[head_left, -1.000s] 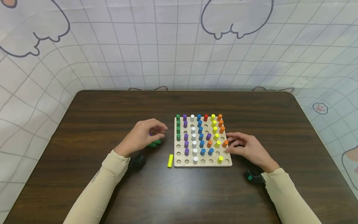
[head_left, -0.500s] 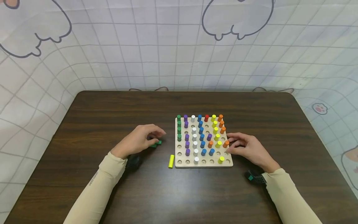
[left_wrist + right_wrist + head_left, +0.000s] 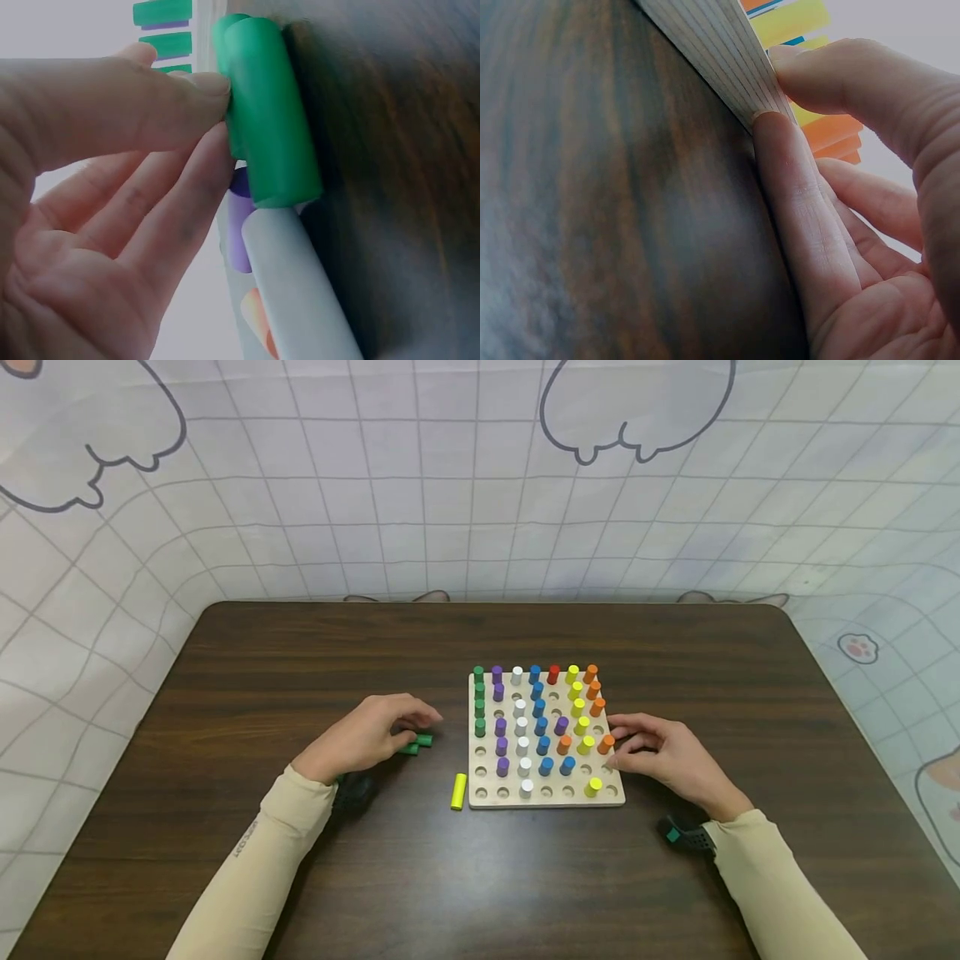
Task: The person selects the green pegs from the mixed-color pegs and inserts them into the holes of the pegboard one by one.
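Observation:
Over a few loose pegs left of the board is my left hand [image 3: 367,735], its thumb tip right at a green peg [image 3: 270,112]. A second green peg [image 3: 222,34] lies behind that one, partly covered by the thumb; I cannot tell whether the fingers pinch it. A white peg [image 3: 300,292] and a purple peg [image 3: 238,225] lie close by. My right hand [image 3: 667,760] holds the right edge of the wooden pegboard [image 3: 517,802], a finger against its layered side [image 3: 712,67] and the thumb over the top. Colored pegs stand upright in most of its holes.
A yellow peg [image 3: 458,792] lies on the dark wooden table [image 3: 450,877] at the board's lower left corner. A purple peg [image 3: 562,726] stands between a blue and a yellow column. Behind the table hangs a white grid-patterned cloth [image 3: 450,485].
My left hand has moved slightly left and down toward the loose green pegs, with thumb and index finger farther apart. The right hand stays at the board's edge.

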A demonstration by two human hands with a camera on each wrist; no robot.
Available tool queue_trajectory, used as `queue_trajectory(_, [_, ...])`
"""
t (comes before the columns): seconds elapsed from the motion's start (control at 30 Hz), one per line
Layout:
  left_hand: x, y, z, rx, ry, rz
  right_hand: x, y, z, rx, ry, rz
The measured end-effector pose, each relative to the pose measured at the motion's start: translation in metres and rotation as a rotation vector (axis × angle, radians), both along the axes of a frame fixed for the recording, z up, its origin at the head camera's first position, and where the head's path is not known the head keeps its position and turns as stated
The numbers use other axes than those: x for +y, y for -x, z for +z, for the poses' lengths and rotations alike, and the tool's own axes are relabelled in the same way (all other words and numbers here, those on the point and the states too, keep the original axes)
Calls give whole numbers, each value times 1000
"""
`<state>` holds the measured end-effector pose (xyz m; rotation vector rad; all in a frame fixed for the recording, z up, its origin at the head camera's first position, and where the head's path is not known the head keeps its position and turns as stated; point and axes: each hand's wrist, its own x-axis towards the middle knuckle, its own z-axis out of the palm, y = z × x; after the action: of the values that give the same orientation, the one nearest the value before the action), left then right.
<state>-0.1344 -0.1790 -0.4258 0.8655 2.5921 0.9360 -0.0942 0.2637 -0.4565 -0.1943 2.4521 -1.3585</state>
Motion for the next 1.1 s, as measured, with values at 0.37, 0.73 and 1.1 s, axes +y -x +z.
queue_trajectory(0.37, [5, 0, -1, 30, 33, -12, 0, -1, 0, 2, 15, 7])
queue_trajectory(0.73, [10, 0, -3, 54, 47, -25, 0, -1, 0, 1, 4, 4])
queue_trajectory(1.1, [15, -1, -6, 48, 70, -19, 0, -1, 0, -2, 6, 3])
